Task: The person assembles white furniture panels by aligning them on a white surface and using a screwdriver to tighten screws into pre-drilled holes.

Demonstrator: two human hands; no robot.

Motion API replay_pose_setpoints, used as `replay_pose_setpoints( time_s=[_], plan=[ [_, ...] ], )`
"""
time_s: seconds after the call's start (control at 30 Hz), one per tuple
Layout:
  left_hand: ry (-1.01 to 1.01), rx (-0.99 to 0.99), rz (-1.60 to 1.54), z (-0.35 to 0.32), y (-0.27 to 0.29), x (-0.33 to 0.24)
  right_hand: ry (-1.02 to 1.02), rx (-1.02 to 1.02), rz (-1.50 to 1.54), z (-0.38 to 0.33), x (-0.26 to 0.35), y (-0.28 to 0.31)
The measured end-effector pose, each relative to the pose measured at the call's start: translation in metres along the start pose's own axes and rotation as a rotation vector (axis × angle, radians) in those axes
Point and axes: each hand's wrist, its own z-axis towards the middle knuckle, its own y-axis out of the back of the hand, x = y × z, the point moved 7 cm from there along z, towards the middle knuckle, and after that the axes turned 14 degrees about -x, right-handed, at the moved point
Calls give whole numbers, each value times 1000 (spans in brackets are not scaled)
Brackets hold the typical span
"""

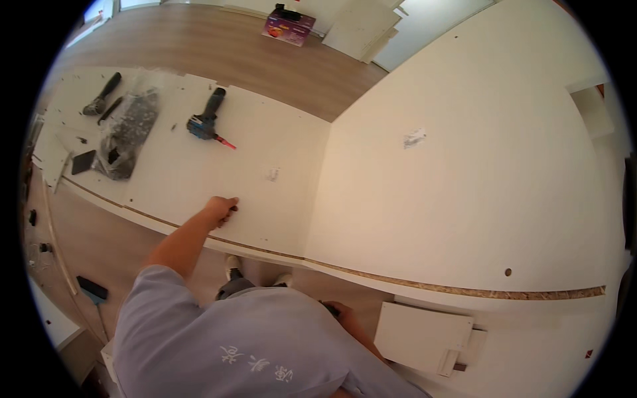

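My left hand (221, 211) is just over the white panel (285, 212) lying flat before me, near its front edge. Its fingers are closed, and whatever they may hold is too small to make out. Low by my right side, my right hand (342, 313) is closed round something dark, mostly hidden by my body. Beyond the left hand, a blue and black cordless drill (202, 125) with a red tip lies on the panel. A clear plastic bag of small hardware (131, 129) rests farther left.
A tall white panel (424, 199) stands to the right, its chipboard edge bare. Another power tool (103, 96) and a dark flat piece (84, 162) lie at the left. Smaller boards (421, 335) are stacked at lower right. A purple box (288, 28) sits on the floor behind.
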Motion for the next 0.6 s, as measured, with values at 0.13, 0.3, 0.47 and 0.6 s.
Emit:
replay_pose_setpoints(
  time_s=[0.13, 0.3, 0.47, 0.6],
  plan=[
    [-1, -75, 5, -16, 6, -11, 195, 74, 135, 66, 38, -65],
    [-158, -67, -210, -3, 3, 4, -24, 118, 314, 126, 89, -142],
    [-107, -119, -397, -20, 25, 39, 354, -223, 260, 186, 123, -163],
    [-29, -63, -469, -39, 36, 51, 373, -446, 428, 167, 134, -140]
  ],
)
